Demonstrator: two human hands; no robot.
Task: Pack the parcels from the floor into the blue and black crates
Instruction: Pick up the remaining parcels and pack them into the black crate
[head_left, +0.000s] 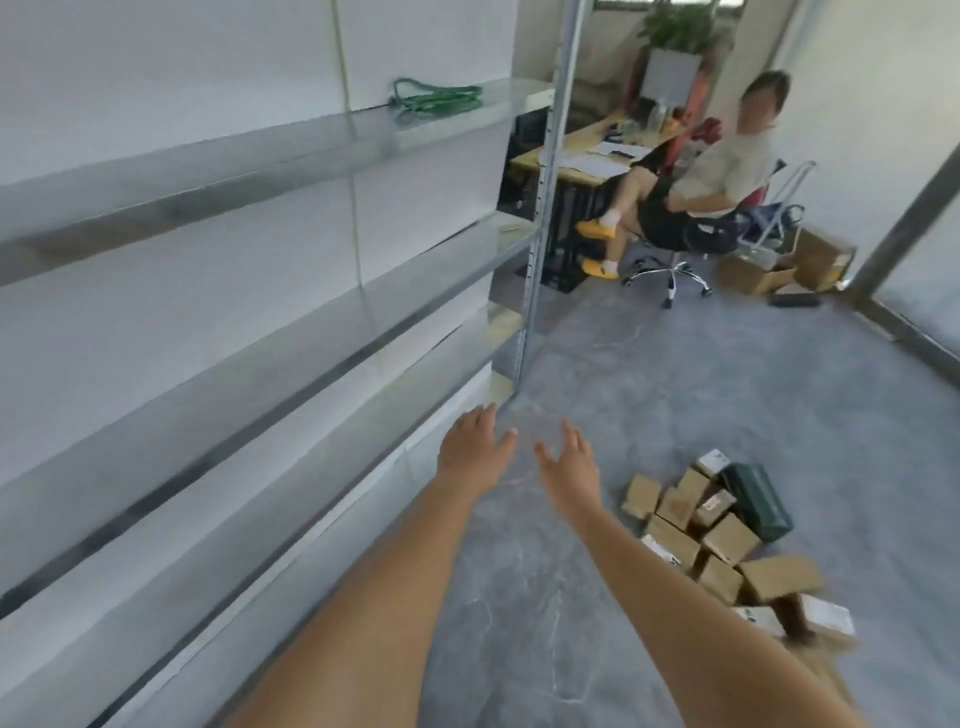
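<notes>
Several small brown cardboard parcels (722, 540) lie in a loose heap on the grey floor at the lower right. A dark green box (758, 501) lies at the heap's far side. My left hand (475, 447) and my right hand (569, 465) are stretched out side by side over bare floor, fingers straight, holding nothing. Both hands are well to the left of the parcels. No blue or black crate is in view.
Metal shelving (260, 322) runs along the left wall, with a green cord (436, 98) on an upper shelf. A person sits on a swivel chair (670, 275) by a desk at the back. Cardboard boxes (779, 265) stand at the far right.
</notes>
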